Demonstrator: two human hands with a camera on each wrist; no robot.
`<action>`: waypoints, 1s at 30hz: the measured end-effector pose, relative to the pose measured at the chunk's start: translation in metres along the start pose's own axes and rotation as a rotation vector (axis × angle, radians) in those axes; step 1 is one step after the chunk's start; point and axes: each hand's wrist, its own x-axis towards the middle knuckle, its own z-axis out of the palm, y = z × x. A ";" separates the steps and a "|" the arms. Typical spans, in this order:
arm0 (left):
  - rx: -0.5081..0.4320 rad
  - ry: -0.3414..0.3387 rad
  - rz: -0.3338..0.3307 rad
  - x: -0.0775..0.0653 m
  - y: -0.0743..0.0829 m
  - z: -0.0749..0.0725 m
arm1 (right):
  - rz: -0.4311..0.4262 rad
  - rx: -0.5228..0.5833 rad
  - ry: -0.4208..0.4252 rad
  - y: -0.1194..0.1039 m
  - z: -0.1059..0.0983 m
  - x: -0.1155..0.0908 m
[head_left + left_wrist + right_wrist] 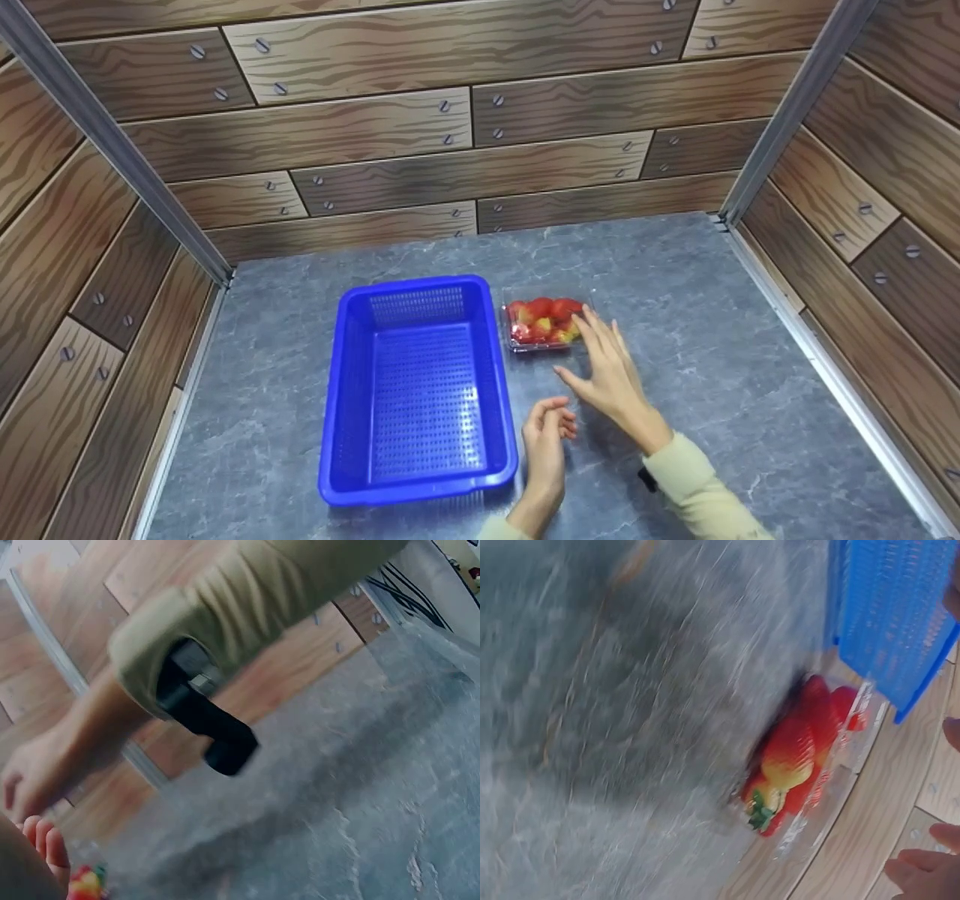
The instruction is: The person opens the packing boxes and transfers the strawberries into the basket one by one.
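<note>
A clear plastic punnet (516, 346) of red and yellowish strawberries (541, 307) sits on the tabletop, right of a blue basket (420, 491). My right hand (609, 379) reaches toward the punnet with fingers spread, fingertips overlapping its right side in the head view. Nothing is gripped in it. Closer to me, my left hand (547, 450) hovers beside the basket's right rim, its fingers loosely bent and holding nothing. The right wrist view shows the strawberries (791, 750) near, with a few fingers (930, 874) at the right edge.
Wood-patterned walls (375, 127) close off the back and both sides of the grey marbled table (712, 337). The perforated basket has nothing inside. A black strapped device (199, 701) is on the right sleeve; dark cables (409, 592) show at the far corner.
</note>
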 end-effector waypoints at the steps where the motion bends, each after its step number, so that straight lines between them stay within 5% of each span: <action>1: -0.004 0.021 -0.003 0.004 -0.005 0.001 | -0.007 0.001 -0.005 0.004 0.001 0.003; 8: 0.074 0.148 0.002 0.028 -0.045 0.002 | -0.049 0.025 -0.065 0.027 0.013 0.024; 13: 0.052 0.159 -0.013 0.039 -0.063 0.005 | -0.046 0.029 -0.170 0.041 0.019 0.036; 24: -0.101 0.138 -0.033 0.060 -0.073 0.028 | -0.150 0.015 -0.418 0.072 0.017 0.055; 30: -0.156 0.162 -0.043 0.078 -0.071 0.037 | -0.207 0.025 -0.472 0.078 0.021 0.070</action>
